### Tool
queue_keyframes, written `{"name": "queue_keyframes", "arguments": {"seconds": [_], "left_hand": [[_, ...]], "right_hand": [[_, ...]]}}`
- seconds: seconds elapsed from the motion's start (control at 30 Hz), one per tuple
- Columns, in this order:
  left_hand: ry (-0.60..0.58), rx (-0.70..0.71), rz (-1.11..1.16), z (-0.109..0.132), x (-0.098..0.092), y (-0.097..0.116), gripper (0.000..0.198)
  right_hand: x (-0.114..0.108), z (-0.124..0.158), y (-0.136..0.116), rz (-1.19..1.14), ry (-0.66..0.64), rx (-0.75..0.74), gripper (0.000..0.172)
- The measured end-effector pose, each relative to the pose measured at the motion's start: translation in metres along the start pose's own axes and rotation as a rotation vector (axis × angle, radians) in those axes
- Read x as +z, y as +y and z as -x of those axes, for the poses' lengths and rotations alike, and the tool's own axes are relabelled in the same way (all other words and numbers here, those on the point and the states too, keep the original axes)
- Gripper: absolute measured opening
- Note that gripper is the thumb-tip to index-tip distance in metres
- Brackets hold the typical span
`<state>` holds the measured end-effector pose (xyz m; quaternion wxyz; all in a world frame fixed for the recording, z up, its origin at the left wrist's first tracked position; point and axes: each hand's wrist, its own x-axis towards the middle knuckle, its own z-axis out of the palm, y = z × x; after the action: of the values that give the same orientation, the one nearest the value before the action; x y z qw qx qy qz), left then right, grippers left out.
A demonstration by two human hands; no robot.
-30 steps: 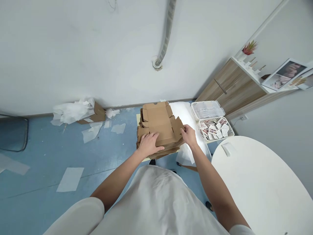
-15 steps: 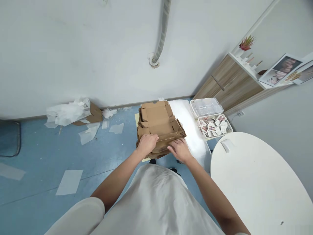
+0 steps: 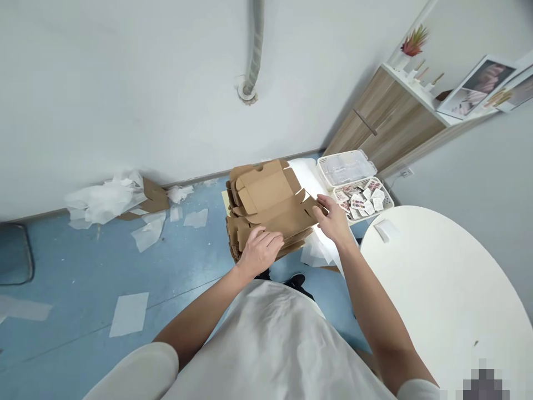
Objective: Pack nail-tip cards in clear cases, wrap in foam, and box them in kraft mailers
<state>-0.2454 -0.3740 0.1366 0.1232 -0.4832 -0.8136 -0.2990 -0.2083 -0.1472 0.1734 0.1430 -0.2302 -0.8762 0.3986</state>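
A stack of flattened brown cardboard boxes (image 3: 237,225) lies in front of me. The top flattened cardboard box (image 3: 270,197) is turned askew on it, its right side raised. My right hand (image 3: 335,222) pinches that box's right corner, thumb and fingers closed on the edge. At the front edge, my left hand (image 3: 261,253) is closed with fingers curled over the same box; its fingertips are partly hidden. White sheets (image 3: 310,172) lie to the right of the stack.
White baskets stand to the right, one with printed cards (image 3: 362,200), one with clear plastic (image 3: 345,168). A round white table (image 3: 441,278) is at my right. Crumpled white wrapping (image 3: 108,200) and loose sheets lie on the blue floor, left. A wooden cabinet (image 3: 387,116) stands behind.
My right hand has moved right and up with the top box's corner, lifting and turning that box on the stack. My left hand has shifted slightly right along the front edge.
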Motion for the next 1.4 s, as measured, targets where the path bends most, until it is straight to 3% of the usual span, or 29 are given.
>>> {"name": "queue_keyframes", "arguments": {"seconds": [0.07, 0.2, 0.4, 0.5, 0.6, 0.7, 0.77, 0.83, 0.9, 1.07, 1.2, 1.4], "left_hand": [[-0.022, 0.039, 0.015, -0.003, 0.004, 0.008, 0.016], [-0.049, 0.084, 0.042, -0.012, 0.014, 0.025, 0.018], [-0.007, 0.143, 0.078, -0.026, 0.026, 0.065, 0.025], [0.106, 0.043, 0.101, -0.034, 0.037, 0.09, 0.049], [0.12, -0.183, 0.274, -0.046, 0.058, 0.119, 0.075], [-0.089, -0.497, 0.659, -0.055, 0.092, 0.156, 0.09], [-0.38, -0.722, 1.004, -0.059, 0.119, 0.186, 0.08], [-0.703, -0.812, 1.257, -0.062, 0.148, 0.217, 0.067], [-0.823, -0.793, 1.307, -0.063, 0.174, 0.248, 0.055], [-0.85, -0.6, 1.136, -0.063, 0.229, 0.298, 0.043], [-0.81, -0.45, 0.93, -0.064, 0.261, 0.305, 0.047], [-0.859, -0.302, 0.773, -0.072, 0.284, 0.293, 0.051]], "right_hand": [[-0.007, 0.003, 0.003, 0.052, 0.018, 0.046, 0.039], [-0.024, 0.019, 0.012, 0.074, 0.116, 0.068, 0.042], [-0.069, 0.052, 0.05, -0.115, 0.401, 0.093, 0.038], [-0.108, 0.08, 0.077, -0.231, 0.585, 0.155, 0.034], [-0.15, 0.118, 0.105, -0.322, 0.773, 0.231, 0.031], [-0.188, 0.163, 0.133, -0.379, 0.956, 0.294, 0.031], [-0.208, 0.195, 0.152, -0.391, 1.077, 0.33, 0.033], [-0.221, 0.226, 0.173, -0.38, 1.178, 0.369, 0.033], [-0.226, 0.256, 0.195, -0.363, 1.245, 0.414, 0.033], [-0.217, 0.317, 0.244, -0.361, 1.273, 0.542, 0.035], [-0.202, 0.346, 0.269, -0.396, 1.253, 0.672, 0.037], [-0.177, 0.361, 0.291, -0.357, 1.21, 0.776, 0.029]]}}
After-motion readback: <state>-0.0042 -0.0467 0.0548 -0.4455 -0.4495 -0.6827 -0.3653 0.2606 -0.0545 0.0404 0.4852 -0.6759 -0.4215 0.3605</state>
